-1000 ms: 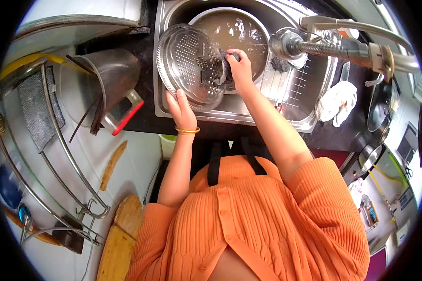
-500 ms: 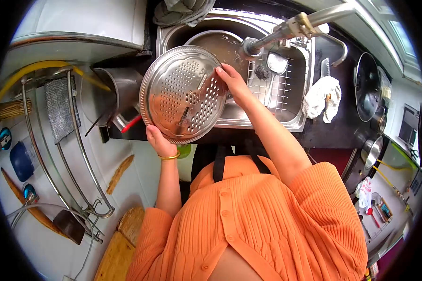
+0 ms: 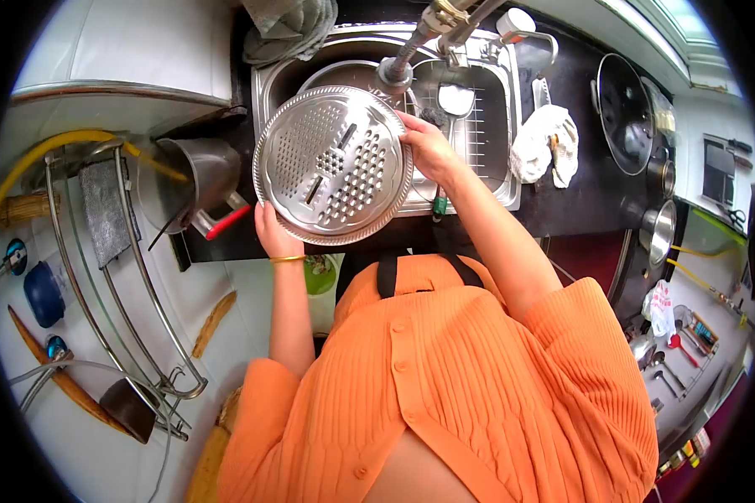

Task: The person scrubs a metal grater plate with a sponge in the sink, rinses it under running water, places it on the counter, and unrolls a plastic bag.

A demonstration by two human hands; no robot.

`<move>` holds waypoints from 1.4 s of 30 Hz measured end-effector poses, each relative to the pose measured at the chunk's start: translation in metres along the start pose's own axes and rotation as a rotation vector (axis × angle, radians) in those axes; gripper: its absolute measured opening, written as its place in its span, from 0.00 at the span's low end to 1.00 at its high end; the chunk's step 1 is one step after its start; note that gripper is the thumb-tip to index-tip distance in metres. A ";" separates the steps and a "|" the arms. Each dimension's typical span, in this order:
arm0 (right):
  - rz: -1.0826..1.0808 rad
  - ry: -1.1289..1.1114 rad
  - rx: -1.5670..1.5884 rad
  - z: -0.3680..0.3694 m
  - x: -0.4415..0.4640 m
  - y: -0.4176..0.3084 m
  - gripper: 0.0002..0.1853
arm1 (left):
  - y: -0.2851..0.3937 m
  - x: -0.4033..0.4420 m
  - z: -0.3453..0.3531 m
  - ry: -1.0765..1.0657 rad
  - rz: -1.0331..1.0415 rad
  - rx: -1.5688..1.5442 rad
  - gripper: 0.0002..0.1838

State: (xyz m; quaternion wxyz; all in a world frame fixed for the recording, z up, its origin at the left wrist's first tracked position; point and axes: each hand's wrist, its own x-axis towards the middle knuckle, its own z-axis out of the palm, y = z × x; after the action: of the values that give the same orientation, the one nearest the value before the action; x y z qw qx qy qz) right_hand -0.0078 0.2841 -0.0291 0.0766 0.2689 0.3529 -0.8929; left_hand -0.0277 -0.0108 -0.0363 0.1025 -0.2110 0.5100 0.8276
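Note:
Both my hands hold a round metal grater (image 3: 298, 168) with a ridged rim, rows of holes and two slots. It is raised over the sink's near left part, its face toward me. My left hand (image 3: 277, 233) is closed on the near left rim, with a yellow bangle at the wrist. At the right rim, my right hand (image 3: 430, 151) grips it, fingers partly hidden behind the plate. Beneath and behind the grater is the double sink (image 3: 514, 126), a large metal basin (image 3: 319, 77) in its left bowl. A faucet (image 3: 397, 71) hangs just beyond the grater.
In the right bowl are a wire rack (image 3: 480, 151), a ladle (image 3: 456, 99) and a dark scouring pad (image 3: 434, 117). A white cloth (image 3: 545, 147) and a glass lid (image 3: 625, 117) lie to the right. Left stands a metal pot (image 3: 214, 172) with a red handle, near a wall rack (image 3: 147, 251).
The grater now faces me more squarely and its slots have turned. Both hands keep their grip on the rim. My view has shifted slightly, bringing the green bin below into sight.

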 end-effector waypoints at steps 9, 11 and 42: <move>-0.060 -0.013 0.052 -0.029 -0.017 -0.002 0.29 | 0.013 -0.002 0.010 -0.200 -0.121 0.051 0.19; -0.038 0.044 0.057 -0.030 -0.023 -0.006 0.30 | 0.016 -0.004 0.014 -0.222 -0.138 0.056 0.20; -0.478 0.485 -1.508 -0.016 0.048 -0.105 0.24 | -0.069 0.063 0.030 -0.107 -0.404 -0.296 0.27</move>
State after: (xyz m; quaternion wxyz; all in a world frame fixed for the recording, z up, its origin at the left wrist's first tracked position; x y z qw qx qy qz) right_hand -0.0759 0.3754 -0.0030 -0.0339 0.2480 0.9117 -0.3257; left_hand -0.0649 0.0443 -0.1081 0.2609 -0.2772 0.3246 0.8659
